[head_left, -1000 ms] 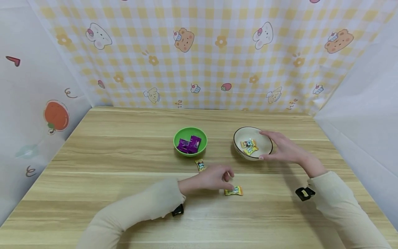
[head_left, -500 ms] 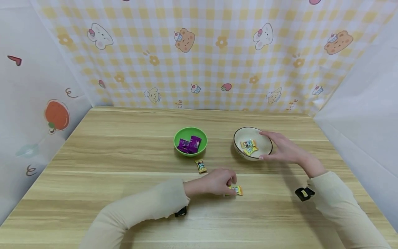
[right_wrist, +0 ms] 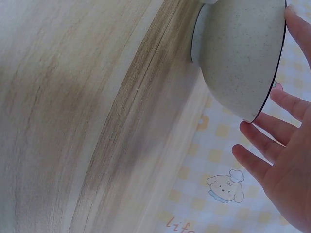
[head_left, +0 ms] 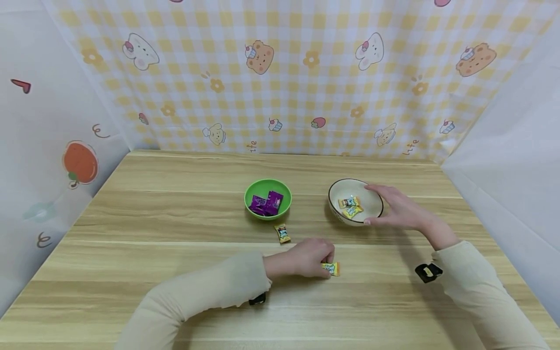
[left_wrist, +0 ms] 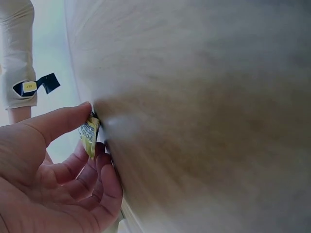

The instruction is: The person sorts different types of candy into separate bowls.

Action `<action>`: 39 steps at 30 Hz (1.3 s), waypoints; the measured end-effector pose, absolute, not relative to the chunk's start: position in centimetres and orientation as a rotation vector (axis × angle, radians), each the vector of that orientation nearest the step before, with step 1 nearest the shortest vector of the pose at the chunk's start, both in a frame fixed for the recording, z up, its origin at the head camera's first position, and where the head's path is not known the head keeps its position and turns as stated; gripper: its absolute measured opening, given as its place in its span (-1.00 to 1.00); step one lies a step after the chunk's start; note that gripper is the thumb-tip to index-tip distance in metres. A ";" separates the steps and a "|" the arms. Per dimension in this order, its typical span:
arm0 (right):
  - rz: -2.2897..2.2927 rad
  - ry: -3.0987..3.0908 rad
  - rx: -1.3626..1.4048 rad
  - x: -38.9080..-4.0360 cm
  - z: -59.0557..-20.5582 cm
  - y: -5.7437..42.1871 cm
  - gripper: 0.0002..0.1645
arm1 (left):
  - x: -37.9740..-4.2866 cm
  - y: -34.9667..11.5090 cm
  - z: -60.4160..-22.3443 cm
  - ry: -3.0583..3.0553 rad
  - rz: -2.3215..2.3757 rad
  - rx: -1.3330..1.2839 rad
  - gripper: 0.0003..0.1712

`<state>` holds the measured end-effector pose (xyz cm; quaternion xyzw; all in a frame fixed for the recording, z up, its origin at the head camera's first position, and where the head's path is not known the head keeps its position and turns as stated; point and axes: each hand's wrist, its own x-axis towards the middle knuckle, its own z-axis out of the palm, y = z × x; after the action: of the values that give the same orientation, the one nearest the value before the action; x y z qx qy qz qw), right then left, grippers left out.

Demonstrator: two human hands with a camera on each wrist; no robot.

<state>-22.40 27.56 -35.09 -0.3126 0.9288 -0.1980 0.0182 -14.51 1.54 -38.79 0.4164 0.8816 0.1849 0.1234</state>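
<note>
In the head view my left hand [head_left: 309, 257] pinches the left end of a yellow wrapped candy [head_left: 332, 269] at the tabletop. Close up in the left wrist view, the candy [left_wrist: 90, 135] lies between thumb and curled fingers. My right hand [head_left: 400, 209] rests on the right rim of a cream bowl [head_left: 373, 206] with a dark edge. Its fingers are spread and fairly straight, touching that rim, as the right wrist view shows with the bowl's speckled outside [right_wrist: 238, 53]. Inside the bowl lie two yellow candies [head_left: 350, 202].
A green bowl [head_left: 262, 183] holding several purple packets [head_left: 272, 203] stands left of the cream bowl. In front of it lies another yellow candy [head_left: 282, 233], just beyond my left hand. A checked curtain [head_left: 288, 87] hangs behind the wooden table [head_left: 153, 209].
My left hand has moved slightly right and down onto the yellow candy and now pinches it. The right hand and both bowls have stayed in place.
</note>
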 end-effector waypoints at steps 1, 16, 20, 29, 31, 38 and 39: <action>-0.615 2.884 -0.968 -22.4 -35.1 27.6 0.05 | -14.5 1.5 -38.8 2.567 0.552 1.206 -0.74; -0.613 2.890 -0.981 -22.4 -35.1 27.5 0.05 | -15.1 0.4 -38.4 2.398 0.888 1.000 -0.87; -0.611 2.893 -0.989 -22.5 -35.1 27.6 0.05 | -15.3 0.0 -38.1 2.292 1.049 0.941 -0.89; -0.616 2.900 -0.993 -22.5 -35.2 27.6 0.04 | -15.7 -0.6 -37.8 2.159 1.239 0.822 -0.89; -0.621 2.900 -0.996 -22.5 -35.1 27.6 0.04 | -15.7 -0.8 -37.6 2.159 1.255 0.783 -0.88; -0.624 2.894 -1.000 -22.5 -35.1 27.6 0.04 | -16.3 -0.8 -36.8 2.097 1.399 0.643 -0.84; -0.624 2.894 -1.000 -22.5 -35.1 27.6 0.04 | -16.5 -0.8 -36.7 2.089 1.423 0.623 -0.84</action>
<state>-22.51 27.64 -35.15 -0.3201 0.9261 -0.1998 0.0082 -16.45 -0.79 -36.67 0.2309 0.7735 0.5270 0.2659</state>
